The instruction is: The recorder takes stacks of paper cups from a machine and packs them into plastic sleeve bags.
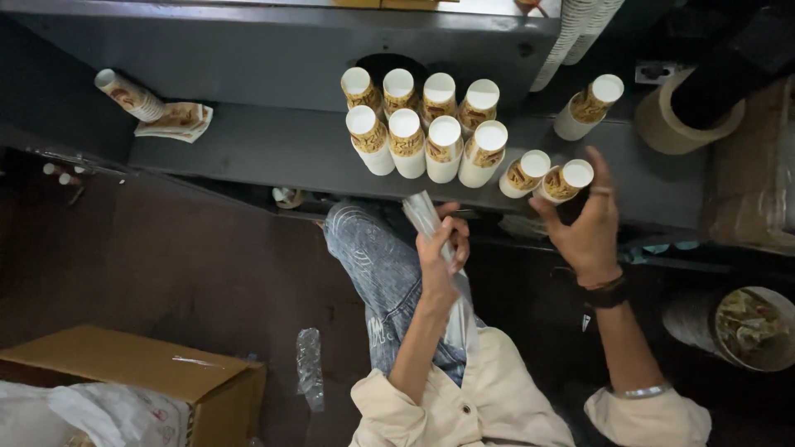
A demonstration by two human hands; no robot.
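My left hand (439,252) is closed around a long clear plastic sleeve (424,213) that runs down over my lap. My right hand (586,223) is open with fingers spread, right beside two stacks of patterned paper cups (548,175) lying on the grey metal shelf (273,149). To their left, several more cup stacks (422,124) sit bunched in two rows, white bases facing me. One further stack (590,106) lies alone at the right.
A lone cup stack and a flattened cup (153,108) lie at the shelf's far left. A roll of brown tape (675,120) sits at right, a bin of scraps (749,327) lower right, a cardboard box (141,372) with plastic lower left.
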